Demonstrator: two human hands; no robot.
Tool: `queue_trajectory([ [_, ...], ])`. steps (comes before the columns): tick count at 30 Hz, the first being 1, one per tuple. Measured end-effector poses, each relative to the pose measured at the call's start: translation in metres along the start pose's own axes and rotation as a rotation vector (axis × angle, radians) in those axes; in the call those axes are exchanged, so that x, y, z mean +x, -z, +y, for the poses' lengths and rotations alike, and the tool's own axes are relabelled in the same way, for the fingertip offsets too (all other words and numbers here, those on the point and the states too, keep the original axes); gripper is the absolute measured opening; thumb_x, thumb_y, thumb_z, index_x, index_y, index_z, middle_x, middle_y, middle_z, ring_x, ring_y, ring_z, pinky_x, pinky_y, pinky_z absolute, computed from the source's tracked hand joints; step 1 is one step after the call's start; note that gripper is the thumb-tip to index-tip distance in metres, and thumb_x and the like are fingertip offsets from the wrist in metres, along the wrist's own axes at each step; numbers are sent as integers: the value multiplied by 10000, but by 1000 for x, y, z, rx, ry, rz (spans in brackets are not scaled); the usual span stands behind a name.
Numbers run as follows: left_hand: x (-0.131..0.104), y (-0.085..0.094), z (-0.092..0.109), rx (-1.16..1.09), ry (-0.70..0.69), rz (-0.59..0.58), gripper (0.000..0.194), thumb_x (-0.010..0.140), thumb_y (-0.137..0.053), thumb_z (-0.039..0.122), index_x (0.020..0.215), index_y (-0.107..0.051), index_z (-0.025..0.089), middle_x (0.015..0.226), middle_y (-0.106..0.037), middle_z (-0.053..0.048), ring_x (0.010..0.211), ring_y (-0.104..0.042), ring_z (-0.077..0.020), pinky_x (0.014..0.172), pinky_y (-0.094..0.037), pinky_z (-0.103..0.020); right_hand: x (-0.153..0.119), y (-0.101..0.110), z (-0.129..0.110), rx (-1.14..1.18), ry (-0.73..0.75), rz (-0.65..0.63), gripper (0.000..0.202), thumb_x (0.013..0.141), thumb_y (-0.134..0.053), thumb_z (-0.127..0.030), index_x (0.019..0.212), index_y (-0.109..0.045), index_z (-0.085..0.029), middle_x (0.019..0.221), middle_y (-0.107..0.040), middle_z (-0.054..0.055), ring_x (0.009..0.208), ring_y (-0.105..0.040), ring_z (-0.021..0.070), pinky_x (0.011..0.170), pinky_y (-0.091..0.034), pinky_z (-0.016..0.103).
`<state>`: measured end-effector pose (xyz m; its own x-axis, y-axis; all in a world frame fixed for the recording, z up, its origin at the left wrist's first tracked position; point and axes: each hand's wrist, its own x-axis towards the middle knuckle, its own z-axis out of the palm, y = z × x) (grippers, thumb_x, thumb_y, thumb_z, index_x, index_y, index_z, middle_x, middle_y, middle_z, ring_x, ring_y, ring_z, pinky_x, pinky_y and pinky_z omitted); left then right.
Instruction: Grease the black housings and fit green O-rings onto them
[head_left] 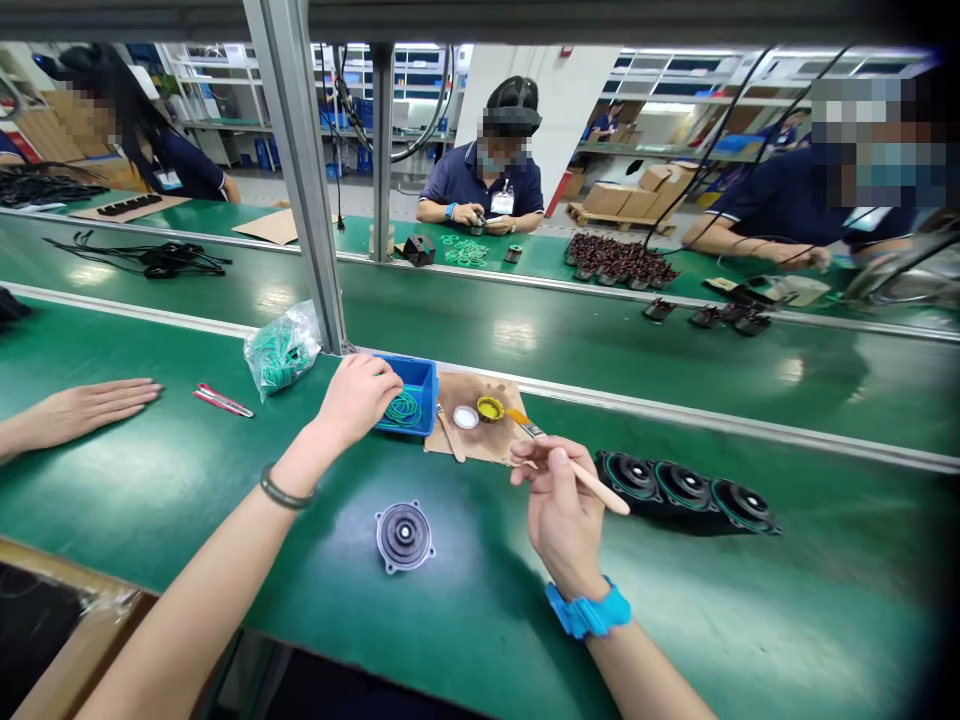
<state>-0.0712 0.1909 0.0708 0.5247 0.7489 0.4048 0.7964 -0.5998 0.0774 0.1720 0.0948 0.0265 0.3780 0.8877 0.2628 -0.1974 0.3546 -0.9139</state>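
Note:
My left hand (358, 398) reaches over the near-left side of a blue bin (427, 392), its fingers bent down by the green rubber rings (405, 408) inside. Its fingertips are partly hidden, so what they pinch cannot be made out. In my right hand (566, 505) is a paintbrush with a wooden handle (600, 488), its orange bristles pointing toward a small yellow-filled cap (490, 408). That cap and a white round lid (465, 416) rest on a stained brown cardboard sheet (480, 450). Between my forearms, a round grey metal housing (405, 537) lies on the green bench.
On the right, three black housings with green rings (688, 487) sit in a row. A bag of green rings (281, 350) stands by the metal post (300, 180). Another person's hand (90, 412) lies flat at left near a red cutter (223, 400). Co-workers sit across the bench.

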Motion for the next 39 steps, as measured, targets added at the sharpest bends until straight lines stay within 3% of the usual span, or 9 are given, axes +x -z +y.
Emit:
queue_trajectory([
  [5,-70,32,52,-97,-95,152,199,970,-467,166,914,-658,165,907,-705,-49,914,-620,-190,908,-462,-378,-10,-2,-3,-32,-23,-39,152,928,-571,-367,886,-630,-233,820,-656,31,749,-647,171,516,-487,247],
  [8,-111,35,79,-136,-181,172,203,951,-460,77,980,-645,155,935,-729,-41,975,-651,-182,1007,-439,-400,-22,-3,-5,-36,-3,-121,143,954,-542,-340,910,-638,-244,826,-675,27,731,-647,163,549,-505,260],
  [11,-133,31,89,-154,-151,150,206,951,-472,82,1044,-636,164,998,-741,-56,1019,-670,-188,1028,-452,-413,-35,-3,-6,-130,33,-277,162,986,-486,-332,967,-627,-253,873,-701,35,715,-645,166,611,-532,302],
  [13,-137,28,88,-202,-99,132,191,955,-535,197,1127,-610,161,1061,-734,-88,1065,-667,-211,1024,-478,-425,-41,-5,-7,-249,96,-428,177,992,-467,-353,986,-614,-254,920,-716,49,753,-660,184,696,-549,354],
  [16,-137,24,83,-285,-70,70,453,917,-597,411,1267,-532,132,1171,-696,-148,1149,-635,-260,1032,-491,-466,-44,-10,-8,-378,224,-676,174,977,-495,-401,1038,-586,-266,1038,-724,72,916,-681,223,827,-545,406],
  [19,-137,22,80,-324,-71,70,513,895,-625,424,1299,-504,132,1170,-692,-152,1151,-634,-266,1032,-495,-475,-44,-16,-7,-423,339,-811,263,906,-610,-469,1068,-562,-268,1091,-715,89,995,-671,247,832,-549,415],
  [27,-143,12,85,-356,-24,155,424,877,-660,412,1166,-543,123,1091,-716,-136,1120,-648,-255,1016,-499,-450,-44,-12,0,-565,601,-831,238,840,-731,-289,1000,-561,-244,1001,-747,90,883,-710,248,807,-537,458],
  [32,-142,9,87,-369,0,151,389,878,-661,395,1135,-555,123,1077,-719,-134,1144,-633,-272,1001,-505,-473,-37,-9,-2,-658,772,-887,179,852,-721,-316,930,-580,-239,965,-761,90,850,-724,239,757,-577,440],
  [39,-151,-4,104,-240,39,345,193,885,-676,279,989,-586,143,976,-754,-115,1044,-694,-243,989,-517,-456,-40,-5,0,-579,849,-880,72,896,-653,-151,914,-622,-214,893,-771,67,740,-721,192,730,-607,391],
])
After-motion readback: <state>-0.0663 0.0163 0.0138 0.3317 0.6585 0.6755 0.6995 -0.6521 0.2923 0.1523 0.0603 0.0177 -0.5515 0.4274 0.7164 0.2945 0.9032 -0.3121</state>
